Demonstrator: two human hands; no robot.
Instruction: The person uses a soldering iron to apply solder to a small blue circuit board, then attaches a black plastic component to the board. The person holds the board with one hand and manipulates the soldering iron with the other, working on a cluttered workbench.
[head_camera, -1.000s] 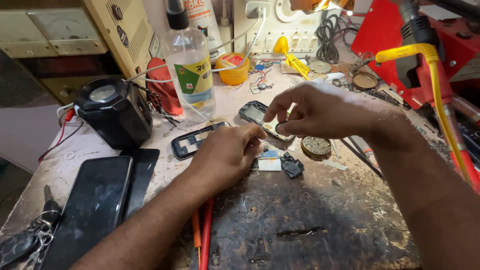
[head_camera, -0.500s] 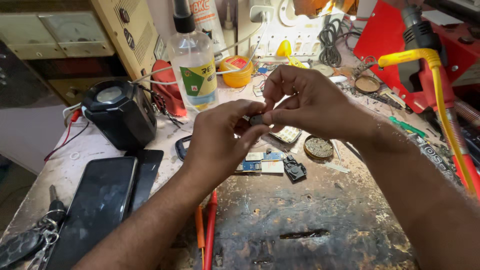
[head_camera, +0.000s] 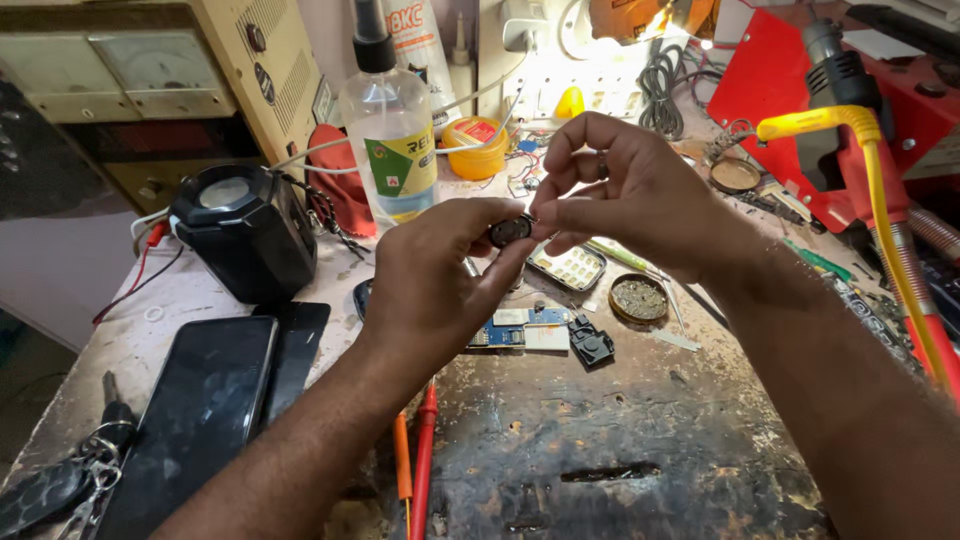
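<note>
Two phones, one clear bottle, one circuit board.

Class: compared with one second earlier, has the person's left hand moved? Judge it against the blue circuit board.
Yes. The left hand has lifted off the bench beside the circuit board and now meets the right hand above it.

Both hands met above the worn workbench, the left hand and the right hand pinching a small dark round part between their fingertips. Below them lay a blue circuit board and a small black piece. A clear bottle stood farther back, with a black speaker and dark phones to the left.
</note>
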